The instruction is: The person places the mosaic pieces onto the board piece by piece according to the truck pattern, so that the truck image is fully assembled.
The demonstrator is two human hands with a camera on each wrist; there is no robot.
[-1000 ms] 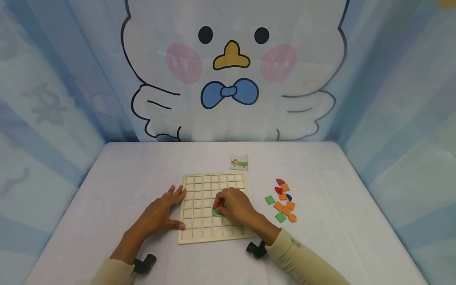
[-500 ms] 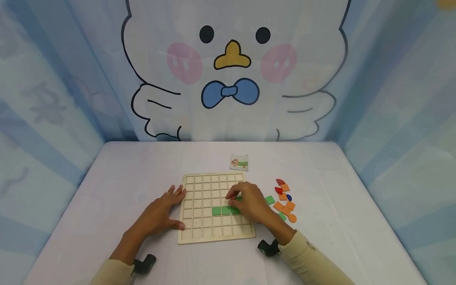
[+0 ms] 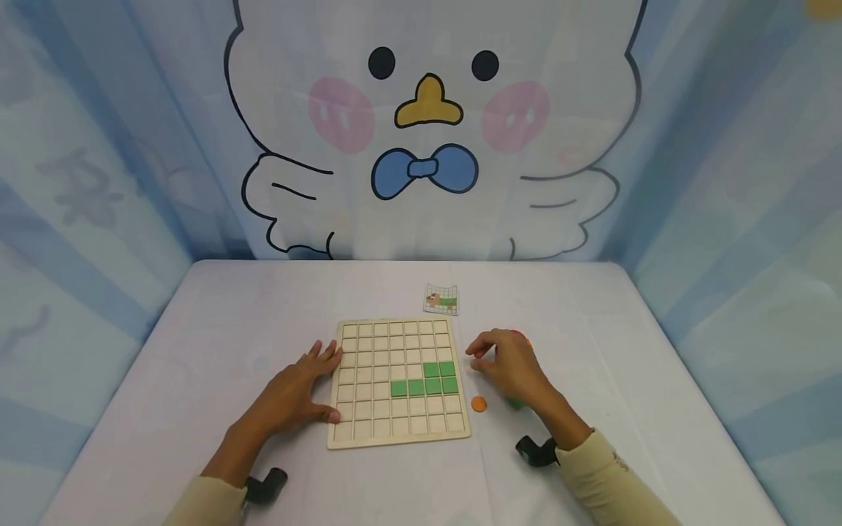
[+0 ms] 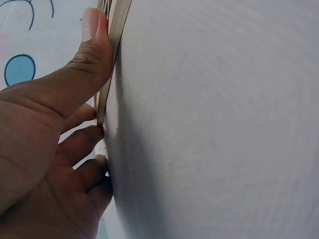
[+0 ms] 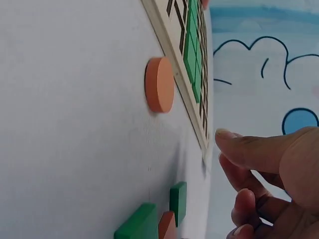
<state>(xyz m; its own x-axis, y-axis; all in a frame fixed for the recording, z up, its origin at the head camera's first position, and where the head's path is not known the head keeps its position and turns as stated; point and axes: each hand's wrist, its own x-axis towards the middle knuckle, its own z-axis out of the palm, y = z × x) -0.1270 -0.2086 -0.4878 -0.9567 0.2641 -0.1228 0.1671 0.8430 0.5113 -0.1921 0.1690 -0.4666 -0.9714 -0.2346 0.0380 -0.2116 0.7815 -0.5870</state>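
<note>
My left hand (image 3: 299, 394) lies spread at the left edge of the wooden grid board (image 3: 363, 410); in the left wrist view the thumb and fingers of this hand (image 4: 60, 134) touch the board's edge (image 4: 117, 25). Several green squares (image 3: 432, 386) fill two adjoining rows at the board's right side. My right hand (image 3: 509, 365) hovers right of the board, partly covering loose pieces. The right wrist view shows that hand (image 5: 274, 174) with thumb and fingertips apart, holding nothing visible. An orange disc (image 3: 479, 404), also in the right wrist view (image 5: 162, 84), lies beside the board's right edge.
Behind the board lies a small picture card (image 3: 441, 299). Under and beyond the right hand, a red piece (image 3: 519, 334) and a green one (image 3: 516, 403) peek out. Green blocks (image 5: 140, 223) stand near an orange one (image 5: 167, 226) in the right wrist view.
My right hand has left the board and moved right, uncovering the green squares. The orange disc has gone from the loose pieces to beside the board. My left hand has stayed put.
</note>
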